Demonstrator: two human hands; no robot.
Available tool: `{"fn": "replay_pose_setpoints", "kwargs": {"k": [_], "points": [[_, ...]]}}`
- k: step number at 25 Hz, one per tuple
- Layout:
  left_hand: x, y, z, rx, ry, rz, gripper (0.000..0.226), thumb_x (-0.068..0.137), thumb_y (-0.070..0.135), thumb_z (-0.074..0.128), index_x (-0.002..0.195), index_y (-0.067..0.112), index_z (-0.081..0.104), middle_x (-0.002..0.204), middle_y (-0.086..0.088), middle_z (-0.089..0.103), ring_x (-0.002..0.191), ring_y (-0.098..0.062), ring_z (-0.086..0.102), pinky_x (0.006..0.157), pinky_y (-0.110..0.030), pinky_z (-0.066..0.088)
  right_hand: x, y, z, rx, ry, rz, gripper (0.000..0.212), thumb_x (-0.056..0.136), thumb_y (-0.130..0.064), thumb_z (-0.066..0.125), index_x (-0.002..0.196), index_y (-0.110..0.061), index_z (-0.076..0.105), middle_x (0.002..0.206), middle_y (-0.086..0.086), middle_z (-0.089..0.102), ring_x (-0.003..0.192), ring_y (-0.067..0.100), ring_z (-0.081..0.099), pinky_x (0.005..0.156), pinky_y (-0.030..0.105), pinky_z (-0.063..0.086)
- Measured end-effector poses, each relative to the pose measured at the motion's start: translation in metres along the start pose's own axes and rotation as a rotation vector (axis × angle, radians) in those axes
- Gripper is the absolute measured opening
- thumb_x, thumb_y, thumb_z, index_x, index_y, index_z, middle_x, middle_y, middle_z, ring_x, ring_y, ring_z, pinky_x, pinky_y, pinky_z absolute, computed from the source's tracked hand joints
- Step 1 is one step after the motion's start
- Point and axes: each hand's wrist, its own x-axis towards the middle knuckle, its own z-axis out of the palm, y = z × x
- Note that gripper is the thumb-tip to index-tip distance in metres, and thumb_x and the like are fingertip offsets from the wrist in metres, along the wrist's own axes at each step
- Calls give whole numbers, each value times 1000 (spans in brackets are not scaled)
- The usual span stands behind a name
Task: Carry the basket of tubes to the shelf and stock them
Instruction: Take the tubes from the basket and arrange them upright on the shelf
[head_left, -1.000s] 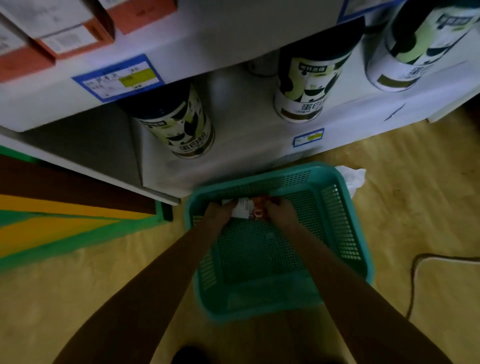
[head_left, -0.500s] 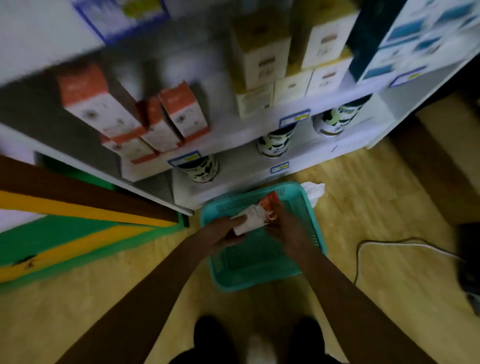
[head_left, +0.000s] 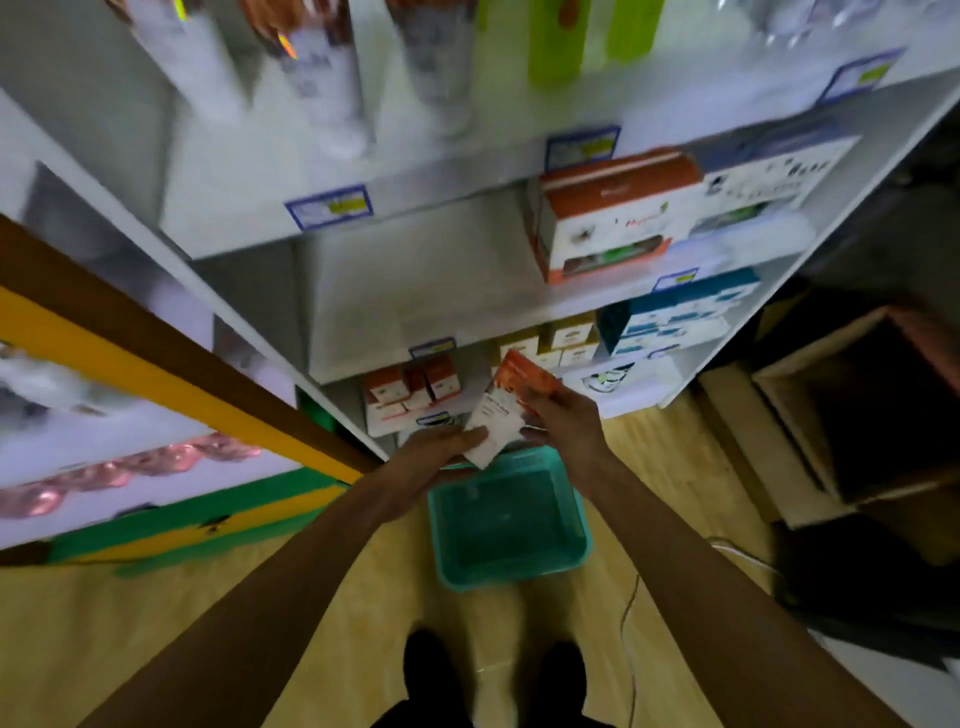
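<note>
I hold the tubes (head_left: 503, 410) above the teal basket (head_left: 511, 561) on the floor, my right hand (head_left: 563, 421) pinching their orange tops, my left hand (head_left: 436, 452) fingers cupping the white ends. The basket looks empty.

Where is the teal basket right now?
In the head view, the teal basket sits on the wooden floor, lower centre, just below both hands and before the shelf.
</note>
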Motion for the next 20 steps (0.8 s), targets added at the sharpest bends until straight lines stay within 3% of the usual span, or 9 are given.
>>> {"fn": "replay_pose_setpoints", "kwargs": {"k": [4, 7, 9, 12, 15, 20], "points": [[-64, 72, 11, 182, -17, 109, 38, 82, 19, 77, 119, 12, 69, 115, -8, 75, 102, -21, 73, 81, -30, 58, -38, -77, 25, -65, -40, -110, 14, 82, -25, 77, 94, -19, 71, 98, 11, 76, 87, 26, 73, 70, 35, 61], [-104, 118, 16, 254, 8, 245, 48, 77, 2, 80, 123, 8, 68, 116, -9, 74, 103, -20, 72, 80, -28, 59, -63, -137, 45, -192, -137, -208, 22, 83, -24, 77, 99, -10, 73, 89, 6, 76, 83, 23, 73, 67, 30, 59], [-127, 143, 19, 287, 52, 319, 48, 76, -4, 80, 121, 3, 68, 113, -11, 75, 102, -22, 73, 79, -28, 59, -79, -174, 55, -244, -229, -239, 23, 83, -25, 77, 102, -13, 74, 89, 1, 77, 84, 19, 74, 69, 28, 60], [-156, 171, 16, 357, 141, 412, 48, 73, 2, 84, 119, 6, 69, 111, -12, 76, 104, -28, 72, 88, -39, 59, -95, -213, 67, -318, -382, -285, 17, 84, -22, 76, 100, -25, 73, 92, -9, 77, 83, 8, 75, 68, 23, 59], [-180, 195, 9, 415, 247, 506, 55, 67, 16, 88, 119, 11, 69, 113, -6, 74, 102, -24, 72, 89, -47, 58, -109, -243, 88, -421, -454, -346, 18, 84, -26, 76, 98, -36, 70, 89, -18, 75, 84, 3, 72, 71, 22, 57], [-194, 225, -22, 438, 432, 642, 52, 69, 13, 86, 118, 19, 67, 110, -2, 74, 99, -19, 73, 85, -46, 61, -105, -269, 133, -463, -500, -455, 24, 87, -23, 73, 111, -27, 71, 99, -10, 75, 88, 11, 72, 70, 20, 55]]}}
